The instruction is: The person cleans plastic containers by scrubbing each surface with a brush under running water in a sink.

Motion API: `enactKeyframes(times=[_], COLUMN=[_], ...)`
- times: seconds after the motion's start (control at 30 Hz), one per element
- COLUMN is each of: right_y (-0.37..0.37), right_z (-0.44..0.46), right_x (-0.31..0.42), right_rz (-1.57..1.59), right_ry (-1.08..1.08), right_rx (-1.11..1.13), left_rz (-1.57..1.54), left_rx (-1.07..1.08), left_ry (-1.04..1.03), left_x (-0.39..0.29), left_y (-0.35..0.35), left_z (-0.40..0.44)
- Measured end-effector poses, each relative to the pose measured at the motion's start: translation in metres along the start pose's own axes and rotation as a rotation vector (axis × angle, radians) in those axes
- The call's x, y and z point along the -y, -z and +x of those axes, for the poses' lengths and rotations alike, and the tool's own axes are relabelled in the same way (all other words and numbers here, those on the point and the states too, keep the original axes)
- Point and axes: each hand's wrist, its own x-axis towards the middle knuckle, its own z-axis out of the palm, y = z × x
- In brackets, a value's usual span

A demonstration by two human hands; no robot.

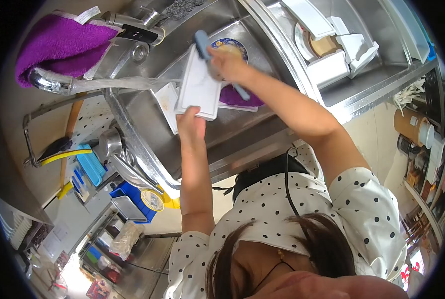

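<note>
A white rectangular container (198,87) is tilted over the sink, its lower end gripped by my left hand (191,123). My right hand (227,65) is closed round a blue-grey brush (201,44), whose bristles are at the container's upper right edge. Water pours from the faucet (53,81) toward the container's left side. Beneath the container lie another white container (166,103) and a purple cloth (238,96). Behind my right hand is a plate with a blue patterned rim (241,49).
In the right-hand basin (377,77) are several white containers (329,70) and a round dish. A purple towel (65,45) hangs beside the faucet at the upper left. A metal divider (287,47) separates the basins. A blue basket (145,212) stands at the lower left.
</note>
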Motion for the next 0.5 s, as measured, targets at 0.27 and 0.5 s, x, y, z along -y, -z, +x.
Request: enactKeyframes(times=[0.27, 0.5], right_y=[-0.008, -0.022], right_z=[-0.015, -0.049], right_x=[-0.004, 0.018], right_rz=[0.089, -0.107], right_ry=[0.108, 0.074], right_rx=[0.002, 0.192], left_rz=[-0.014, 0.047], left_rx=[-0.148, -0.192], left_ry=[-0.041, -0.077], left_x=[-0.015, -0.034], left_y=[0.018, 0.023], left_z=[-0.007, -0.004])
